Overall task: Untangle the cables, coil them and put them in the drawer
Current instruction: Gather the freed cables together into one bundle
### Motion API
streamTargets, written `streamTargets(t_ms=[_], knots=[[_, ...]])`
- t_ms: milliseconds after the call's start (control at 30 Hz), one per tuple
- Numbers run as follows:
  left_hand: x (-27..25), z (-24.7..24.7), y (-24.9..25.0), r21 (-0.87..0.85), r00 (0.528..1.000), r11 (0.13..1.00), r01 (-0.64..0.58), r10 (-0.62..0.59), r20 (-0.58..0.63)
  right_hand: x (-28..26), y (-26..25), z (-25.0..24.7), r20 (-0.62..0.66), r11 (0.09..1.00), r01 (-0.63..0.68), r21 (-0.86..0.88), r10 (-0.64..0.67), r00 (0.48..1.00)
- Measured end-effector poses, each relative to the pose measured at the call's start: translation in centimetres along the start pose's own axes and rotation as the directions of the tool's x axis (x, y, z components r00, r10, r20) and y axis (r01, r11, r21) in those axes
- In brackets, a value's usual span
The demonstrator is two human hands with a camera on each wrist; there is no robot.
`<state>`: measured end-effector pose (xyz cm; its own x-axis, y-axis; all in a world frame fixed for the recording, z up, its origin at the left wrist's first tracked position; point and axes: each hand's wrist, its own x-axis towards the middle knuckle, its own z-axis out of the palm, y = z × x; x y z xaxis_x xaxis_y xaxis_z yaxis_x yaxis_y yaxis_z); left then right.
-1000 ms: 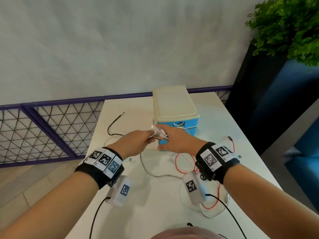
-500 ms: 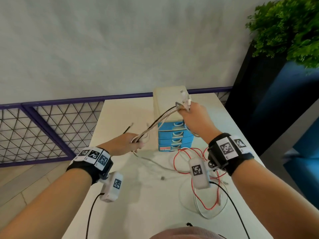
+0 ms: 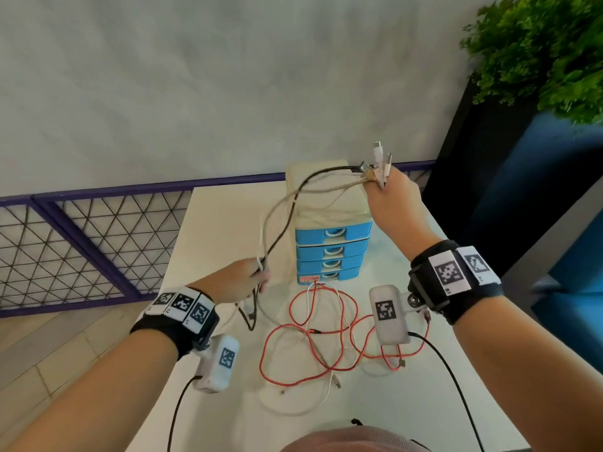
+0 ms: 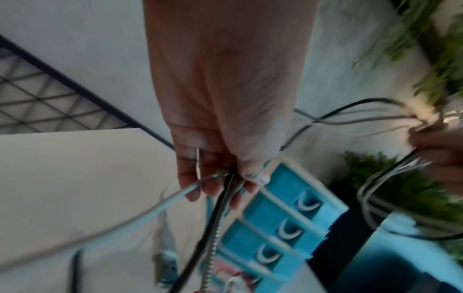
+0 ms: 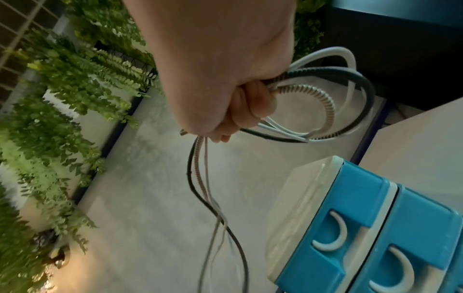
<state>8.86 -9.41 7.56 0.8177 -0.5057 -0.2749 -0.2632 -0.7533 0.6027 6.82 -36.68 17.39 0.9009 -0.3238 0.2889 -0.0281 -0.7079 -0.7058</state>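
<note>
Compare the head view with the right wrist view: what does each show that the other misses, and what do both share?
Head only: the left hand gripping the cables lower down, the red cable loose on the table, all four drawers.
Right wrist only: a loop of cables curling out of the fist, on the palm side.
Both: the right hand gripping the cable bundle, raised beside the drawer unit.

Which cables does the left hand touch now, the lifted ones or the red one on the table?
Touching the lifted cables: the head view shows the left hand gripping them; the red cable lies apart.
</note>
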Motion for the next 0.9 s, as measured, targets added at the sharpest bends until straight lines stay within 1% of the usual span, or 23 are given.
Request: streamTargets(t_ms=[67,100,167,233,300,333,367,400,433,467,500,533,567,600,633,667,700,733,767,800,833,900], knots=[[0.2,-1.1,2.9,-0.088,0.992,0.994,-0.067,0.056,-0.115,-0.2,0.1,0.4,0.030,0.997,0.020,-0.079,-0.018,0.999],[0.2,-1.8,4.4,-0.148,0.978,0.982,-0.114,0.085,-0.188,-0.4,0.2,0.6,0.036,0.994,0.026,-0.108,-0.023,0.999],[0.1,-3.4,7.1,-0.279,0.936,0.936,-0.215,0.115,-0.333,-0.7,0.4,1.1,0.061,0.991,0.026,-0.129,-0.018,0.998],[-0.3,-5.1,8.9,-0.387,0.893,0.868,-0.311,0.127,-0.432,-0.8,0.8,1.5,0.100,0.995,0.006,-0.095,0.004,0.995],[-0.6,-6.7,9.7,-0.420,0.861,0.826,-0.375,0.143,-0.488,-0.9,1.0,1.8,0.142,0.997,-0.022,-0.078,0.033,0.989],[-0.9,-7.3,10.0,-0.414,0.857,0.825,-0.384,0.152,-0.493,-1.1,1.0,1.9,0.166,0.996,-0.038,-0.075,0.050,0.985],[-1.0,-7.9,10.0,-0.387,0.861,0.842,-0.375,0.162,-0.482,-1.2,0.9,1.9,0.192,0.996,-0.050,-0.073,0.063,0.979],[-1.2,-8.3,9.9,-0.325,0.871,0.879,-0.348,0.175,-0.460,-1.4,0.9,1.9,0.221,0.995,-0.059,-0.079,0.075,0.972],[-1.3,-8.5,9.6,-0.216,0.885,0.929,-0.301,0.188,-0.426,-1.5,0.8,1.9,0.251,0.993,-0.065,-0.094,0.086,0.964],[-1.2,-8.6,9.1,-0.078,0.908,0.969,-0.233,0.188,-0.376,-1.7,0.9,2.0,0.288,0.991,-0.072,-0.113,0.102,0.952],[-1.1,-8.5,8.4,0.058,0.936,0.987,-0.152,0.162,-0.311,-1.8,1.0,2.0,0.329,0.988,-0.084,-0.132,0.124,0.936],[-0.9,-8.1,7.5,0.165,0.965,0.984,-0.069,0.108,-0.239,-1.9,1.2,2.2,0.372,0.984,-0.096,-0.148,0.145,0.917],[-0.6,-7.7,6.5,0.247,0.986,0.969,0.014,0.028,-0.163,-2.0,1.4,2.2,0.410,0.981,-0.100,-0.167,0.161,0.898],[-0.3,-7.3,5.4,0.317,0.993,0.944,0.094,-0.067,-0.096,-2.2,1.5,2.2,0.438,0.978,-0.095,-0.184,0.168,0.883],[0.0,-7.0,4.2,0.369,0.985,0.914,0.171,-0.165,-0.046,-2.4,1.7,2.3,0.456,0.977,-0.084,-0.197,0.167,0.875],[0.3,-6.8,3.0,0.392,0.967,0.887,0.243,-0.254,-0.024,-2.5,1.8,2.2,0.472,0.977,-0.070,-0.202,0.160,0.867],[0.7,-6.8,1.7,0.387,0.947,0.869,0.308,-0.321,-0.034,-2.7,1.8,2.2,0.502,0.979,-0.062,-0.196,0.155,0.851],[1.0,-6.9,0.5,0.369,0.930,0.856,0.362,-0.360,-0.075,-2.9,1.8,2.2,0.540,0.981,-0.053,-0.185,0.147,0.829],[1.3,-7.2,-0.5,0.349,0.914,0.845,0.404,-0.379,-0.142,-3.0,1.7,2.2,0.584,0.984,-0.037,-0.174,0.133,0.801],[1.7,-7.6,-1.2,0.331,0.897,0.837,0.436,-0.376,-0.231,-3.2,1.6,2.4,0.621,0.987,-0.017,-0.157,0.112,0.775],[2.0,-8.2,-1.6,0.327,0.875,0.827,0.458,-0.354,-0.329,-3.3,1.4,2.5,0.641,0.991,-0.014,-0.131,0.096,0.762],[2.5,-9.4,-1.9,0.299,0.820,0.832,0.466,-0.279,-0.500,-3.7,0.8,3.0,0.640,0.998,-0.060,-0.030,0.065,0.766]])
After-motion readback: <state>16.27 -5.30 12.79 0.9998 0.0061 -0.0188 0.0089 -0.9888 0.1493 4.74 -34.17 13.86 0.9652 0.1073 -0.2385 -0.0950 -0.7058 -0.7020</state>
